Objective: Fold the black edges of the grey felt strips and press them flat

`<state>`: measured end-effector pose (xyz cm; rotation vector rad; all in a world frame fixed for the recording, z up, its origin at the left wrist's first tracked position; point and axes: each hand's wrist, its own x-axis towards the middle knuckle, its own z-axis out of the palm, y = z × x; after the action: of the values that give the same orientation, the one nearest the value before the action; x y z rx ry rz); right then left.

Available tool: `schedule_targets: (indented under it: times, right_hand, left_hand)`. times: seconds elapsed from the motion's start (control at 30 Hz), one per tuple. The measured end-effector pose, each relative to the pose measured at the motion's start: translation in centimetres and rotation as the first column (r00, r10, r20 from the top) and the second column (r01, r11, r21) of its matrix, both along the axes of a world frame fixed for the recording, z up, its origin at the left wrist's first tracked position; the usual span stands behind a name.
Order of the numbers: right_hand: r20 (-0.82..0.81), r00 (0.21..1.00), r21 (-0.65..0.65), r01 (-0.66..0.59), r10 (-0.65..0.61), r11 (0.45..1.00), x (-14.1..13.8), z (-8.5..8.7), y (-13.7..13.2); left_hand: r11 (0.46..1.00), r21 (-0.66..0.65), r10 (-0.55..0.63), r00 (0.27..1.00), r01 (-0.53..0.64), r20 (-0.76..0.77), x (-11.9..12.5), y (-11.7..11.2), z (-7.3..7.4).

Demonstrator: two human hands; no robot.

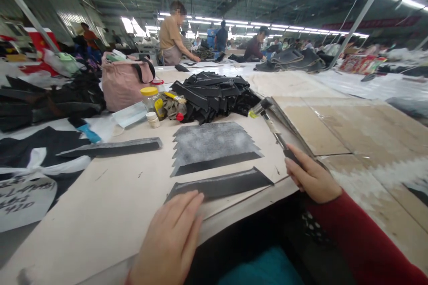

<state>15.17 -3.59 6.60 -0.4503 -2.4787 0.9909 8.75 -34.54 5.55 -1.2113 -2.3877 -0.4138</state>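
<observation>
My right hand (312,173) is wrapped around the dark grip of a hammer (274,131). The hammer's head, with a yellow-green end, is raised at the right of the work board (110,200). At the near edge, my left hand (174,231) lies with fingers stretched over the left end of a black strip (224,185). This strip has a folded long edge and a pointed right end. Just beyond it lies a fanned stack of black strips (214,147) with greyish-white coated faces. Another dark strip (127,146) rests to the left.
Behind the board sit a heap of black pieces (210,93), a yellow-lidded jar (150,100), a white bottle (153,120) and a pink bag (122,82). A blue-handled brush (85,130) is at left. Cardboard (334,129) lies at right. Other people work beyond.
</observation>
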Motion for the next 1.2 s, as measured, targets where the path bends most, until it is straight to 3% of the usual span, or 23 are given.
schedule_targets:
  times: [0.13,0.3,0.43,0.57,0.8,1.0,1.2]
  right_hand:
    - [0.124,0.990,-0.101,-0.046,0.059,0.994,0.8,-0.3,-1.6]
    - [0.136,0.951,-0.024,-0.277,0.278,0.961,1.8,0.2,-4.3]
    - [0.181,0.913,-0.025,-0.368,0.366,0.930,2.6,-0.3,-5.7]
    - [0.214,0.892,-0.011,-0.406,0.399,0.914,3.2,-1.0,-6.7]
    - [0.135,0.917,0.129,-0.392,0.376,0.911,3.5,0.2,-7.5]
    - [0.221,0.889,0.194,-0.444,0.402,0.875,3.4,-1.5,-7.8]
    - [0.120,0.902,0.214,-0.431,0.414,0.877,3.8,-0.6,-8.1]
  left_hand:
    - [0.994,-0.087,0.060,0.998,-0.061,-0.015,-2.4,0.4,0.1]
    - [0.981,-0.189,0.063,0.997,-0.055,0.038,-3.9,1.6,-0.5]
    - [0.973,-0.223,0.078,0.993,-0.056,0.089,-3.5,1.9,-0.6]
    - [0.965,-0.249,0.117,0.988,-0.089,0.103,-2.8,1.9,-0.7]
    - [0.956,-0.258,0.168,0.980,-0.137,0.102,-2.5,2.0,-0.6]
    - [0.977,-0.172,0.136,0.989,-0.126,0.051,-2.4,1.6,-1.4]
    - [0.981,-0.134,0.146,0.989,-0.141,0.028,-1.9,1.2,-2.3]
